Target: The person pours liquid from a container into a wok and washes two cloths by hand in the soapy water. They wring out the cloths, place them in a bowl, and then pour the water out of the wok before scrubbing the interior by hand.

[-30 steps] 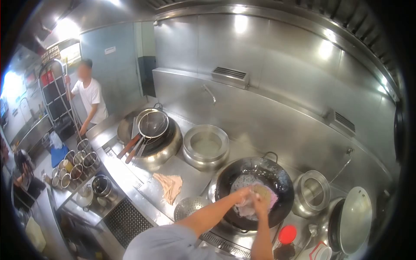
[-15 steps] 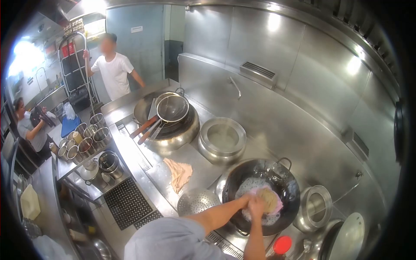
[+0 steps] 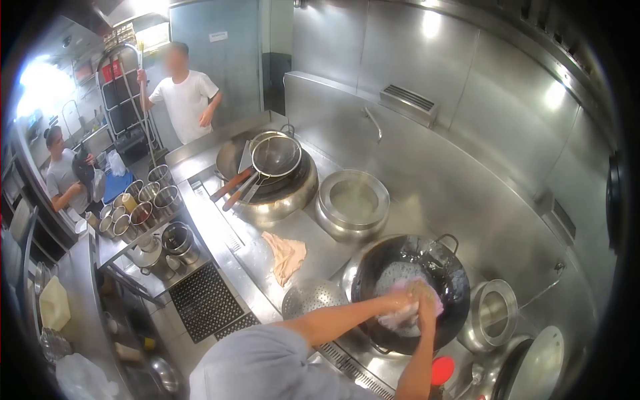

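Note:
Both of my hands are inside a large black wok (image 3: 460,313) with white suds (image 3: 400,272) in it. They work close together on a wet, bunched cloth (image 3: 437,307), pinkish with a beige part. My left hand (image 3: 400,298) closes on its left side, and its fingers are slightly smeared by motion. On the right, my right hand (image 3: 425,305) is wrapped around the cloth too. The fingers partly hide the cloth. A perforated round skimmer (image 3: 313,298) rests left of the wok, and a red lid (image 3: 442,370) is near my right forearm.
Behind are a steaming steel pot (image 3: 353,177) and a second wok (image 3: 277,200) holding strainers (image 3: 277,153). An orange cloth (image 3: 285,257) lies on the steel counter. Another steel pot (image 3: 493,317) stands right. One person (image 3: 183,100) stands beyond the counter, another (image 3: 63,177) farther left.
My hands have shifted within the wok, and the cloth is more bunched and covered between them. The person in white has brought a hand from the counter to their waist. The view has shifted slightly.

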The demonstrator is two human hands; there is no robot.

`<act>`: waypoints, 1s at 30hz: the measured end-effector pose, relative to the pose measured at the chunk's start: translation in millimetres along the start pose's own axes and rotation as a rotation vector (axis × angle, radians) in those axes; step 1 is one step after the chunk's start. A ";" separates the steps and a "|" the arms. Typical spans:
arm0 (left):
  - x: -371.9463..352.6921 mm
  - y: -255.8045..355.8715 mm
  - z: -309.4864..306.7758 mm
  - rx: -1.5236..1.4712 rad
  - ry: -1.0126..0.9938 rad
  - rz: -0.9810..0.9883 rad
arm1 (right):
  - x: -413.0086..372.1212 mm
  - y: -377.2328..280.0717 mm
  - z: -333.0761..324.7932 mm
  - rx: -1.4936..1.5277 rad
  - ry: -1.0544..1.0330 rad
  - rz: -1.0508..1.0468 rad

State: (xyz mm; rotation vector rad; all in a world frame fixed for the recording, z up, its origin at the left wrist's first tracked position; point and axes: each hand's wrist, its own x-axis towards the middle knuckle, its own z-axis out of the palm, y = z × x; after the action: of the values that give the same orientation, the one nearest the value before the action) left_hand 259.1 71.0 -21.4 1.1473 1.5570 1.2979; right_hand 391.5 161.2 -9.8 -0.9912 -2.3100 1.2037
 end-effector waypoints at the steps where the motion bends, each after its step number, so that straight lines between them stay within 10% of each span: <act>1: 0.3 6.6 -18.0 -0.191 -0.017 -0.086 | -5.6 5.8 -9.1 0.166 -0.049 0.007; 5: 11.5 8.3 -10.7 -1.097 -0.054 -0.446 | -19.0 -6.6 4.2 0.446 0.057 0.009; 9: 2.2 15.6 6.0 -0.062 -0.084 0.045 | -34.6 -65.5 60.2 -0.427 0.093 -0.172; 13: -14.9 5.9 21.3 0.526 -0.058 0.265 | 17.8 38.0 83.0 -0.123 0.636 -0.046; 16: 30.6 -32.5 14.6 -0.004 0.022 -0.106 | 17.2 4.1 72.5 -0.103 0.624 -0.235; 18: 29.2 -54.3 17.7 -0.360 0.059 -0.389 | 5.5 20.1 50.5 -0.328 0.165 0.054; 22: -4.8 -1.7 -3.3 0.481 0.114 -0.061 | -0.4 36.1 38.0 -0.565 0.097 0.010; 26: 27.1 -66.8 7.7 -0.518 0.153 -0.484 | -4.6 7.6 66.6 0.050 0.212 0.225; 28: 24.7 -45.4 17.6 -0.434 0.115 -0.434 | -29.1 -49.6 88.2 -0.268 0.430 -0.313; 30: -2.9 -1.1 31.3 -0.364 0.083 -0.390 | -5.4 -27.5 79.9 -0.103 0.561 0.029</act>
State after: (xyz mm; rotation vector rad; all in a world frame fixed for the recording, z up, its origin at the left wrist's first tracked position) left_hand 289.4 76.6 -27.5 0.5377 1.4359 1.3007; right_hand 336.9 101.0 -33.3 -1.2161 -1.9253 0.6977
